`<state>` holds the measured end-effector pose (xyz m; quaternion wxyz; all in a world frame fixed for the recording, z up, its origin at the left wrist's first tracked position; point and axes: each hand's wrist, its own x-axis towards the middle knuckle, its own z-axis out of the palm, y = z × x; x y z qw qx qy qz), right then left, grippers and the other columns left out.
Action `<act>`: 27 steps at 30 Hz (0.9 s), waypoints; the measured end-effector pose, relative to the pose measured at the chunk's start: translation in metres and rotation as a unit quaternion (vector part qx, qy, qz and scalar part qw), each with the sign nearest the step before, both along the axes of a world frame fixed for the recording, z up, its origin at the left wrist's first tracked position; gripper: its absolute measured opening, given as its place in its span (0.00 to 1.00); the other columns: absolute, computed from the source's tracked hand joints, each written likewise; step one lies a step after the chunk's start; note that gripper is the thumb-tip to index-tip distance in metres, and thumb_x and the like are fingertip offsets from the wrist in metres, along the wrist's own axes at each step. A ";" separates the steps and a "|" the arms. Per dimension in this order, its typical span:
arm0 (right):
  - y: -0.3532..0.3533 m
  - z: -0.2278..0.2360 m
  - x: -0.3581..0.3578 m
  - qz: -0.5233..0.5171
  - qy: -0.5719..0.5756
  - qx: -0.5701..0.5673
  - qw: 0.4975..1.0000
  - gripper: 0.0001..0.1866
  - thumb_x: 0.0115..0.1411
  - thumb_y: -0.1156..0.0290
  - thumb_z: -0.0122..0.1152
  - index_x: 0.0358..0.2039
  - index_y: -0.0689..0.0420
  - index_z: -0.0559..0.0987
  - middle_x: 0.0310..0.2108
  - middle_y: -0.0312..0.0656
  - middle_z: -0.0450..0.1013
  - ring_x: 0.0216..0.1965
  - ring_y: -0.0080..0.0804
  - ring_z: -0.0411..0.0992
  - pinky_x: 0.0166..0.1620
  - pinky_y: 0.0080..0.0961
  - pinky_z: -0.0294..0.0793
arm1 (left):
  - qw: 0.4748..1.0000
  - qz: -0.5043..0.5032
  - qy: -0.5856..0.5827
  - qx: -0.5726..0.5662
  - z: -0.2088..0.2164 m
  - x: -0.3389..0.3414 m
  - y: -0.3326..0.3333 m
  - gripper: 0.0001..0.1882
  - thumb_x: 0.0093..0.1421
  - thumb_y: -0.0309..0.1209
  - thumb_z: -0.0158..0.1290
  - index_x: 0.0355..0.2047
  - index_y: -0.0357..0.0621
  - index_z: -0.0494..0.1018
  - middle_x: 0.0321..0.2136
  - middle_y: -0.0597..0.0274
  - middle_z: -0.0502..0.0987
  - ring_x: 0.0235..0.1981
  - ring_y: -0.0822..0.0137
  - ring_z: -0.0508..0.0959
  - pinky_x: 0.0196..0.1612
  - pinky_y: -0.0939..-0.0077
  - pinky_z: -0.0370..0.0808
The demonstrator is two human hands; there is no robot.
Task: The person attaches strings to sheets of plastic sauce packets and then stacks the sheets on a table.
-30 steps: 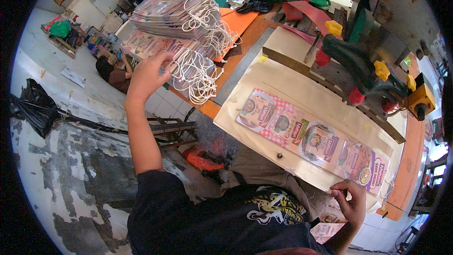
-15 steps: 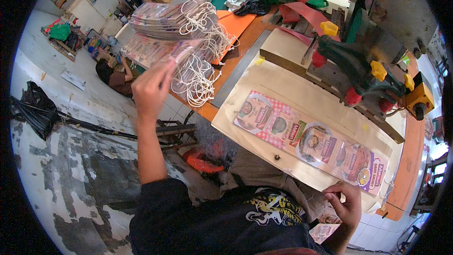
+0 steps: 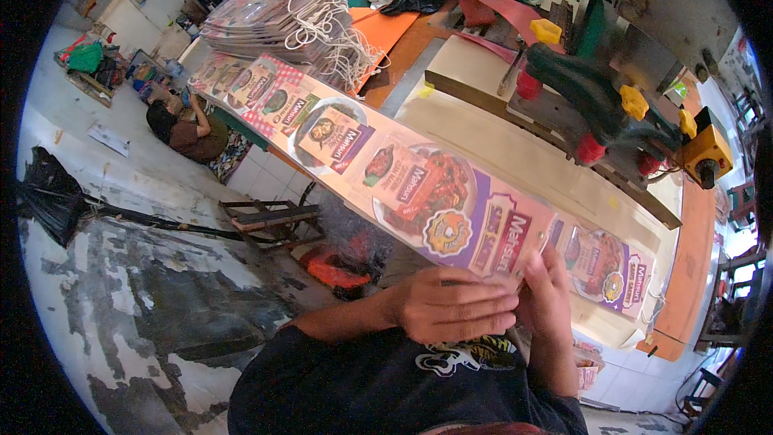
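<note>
Printed strip point(image 3: 386, 167), near end in the right hand's grip point(image 3: 549, 296)

Hands point(image 3: 457, 306), long printed strip point(image 3: 378, 169), apparently pinched

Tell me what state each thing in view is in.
Held strip: extended, slanting
Left hand: curled, grip unclear
Right hand: closed on held strip's end
Second strip: flat, partly covered
Stacked strips: piled unevenly
White cords: loose, tangled
Red band: curled
Black bag at left: crumpled
</note>
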<state>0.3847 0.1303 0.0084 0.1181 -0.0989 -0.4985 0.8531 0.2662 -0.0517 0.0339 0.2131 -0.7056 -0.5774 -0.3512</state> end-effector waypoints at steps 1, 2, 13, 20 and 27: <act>-0.008 0.011 -0.008 -0.038 -0.036 -0.031 0.998 0.31 0.69 0.56 0.57 0.62 0.67 0.67 0.57 0.48 0.73 0.55 0.35 0.74 0.56 0.35 0.74 | 1.000 -0.004 0.000 -0.007 -0.001 0.002 -0.001 0.20 0.59 0.40 0.64 0.50 0.49 0.79 0.52 0.61 0.81 0.55 0.69 0.78 0.53 0.70 0.74; -0.011 0.019 -0.012 -0.076 -0.071 -0.062 0.993 0.27 0.70 0.60 0.57 0.61 0.67 0.67 0.56 0.48 0.73 0.54 0.34 0.74 0.56 0.33 0.75 | 1.000 -0.008 -0.001 -0.014 -0.002 0.003 -0.004 0.21 0.59 0.41 0.64 0.51 0.49 0.79 0.52 0.60 0.81 0.55 0.69 0.78 0.53 0.70 0.74; 0.038 -0.004 0.021 -0.199 -0.029 -0.065 0.977 0.26 0.66 0.68 0.59 0.61 0.67 0.68 0.54 0.49 0.74 0.53 0.34 0.75 0.58 0.34 0.73 | 0.603 0.142 -0.691 0.373 -0.036 -0.084 -0.046 0.26 0.73 0.53 0.45 0.55 0.42 0.66 0.42 0.61 0.75 0.40 0.68 0.73 0.43 0.71 0.71; 0.053 -0.012 0.037 -0.228 -0.008 -0.062 0.972 0.25 0.69 0.70 0.53 0.63 0.65 0.66 0.55 0.47 0.74 0.53 0.32 0.76 0.56 0.31 0.76 | 0.588 -0.012 -0.753 0.293 -0.027 -0.093 -0.039 0.32 0.73 0.53 0.43 0.62 0.38 0.63 0.54 0.48 0.76 0.50 0.56 0.81 0.49 0.56 0.84; 0.074 -0.015 0.039 -0.279 -0.001 -0.039 0.960 0.24 0.72 0.66 0.51 0.64 0.64 0.65 0.55 0.46 0.74 0.53 0.33 0.76 0.55 0.33 0.78 | 0.610 0.057 -0.751 0.246 -0.019 -0.096 -0.029 0.22 0.74 0.42 0.45 0.56 0.34 0.67 0.44 0.48 0.81 0.36 0.57 0.86 0.34 0.65 0.88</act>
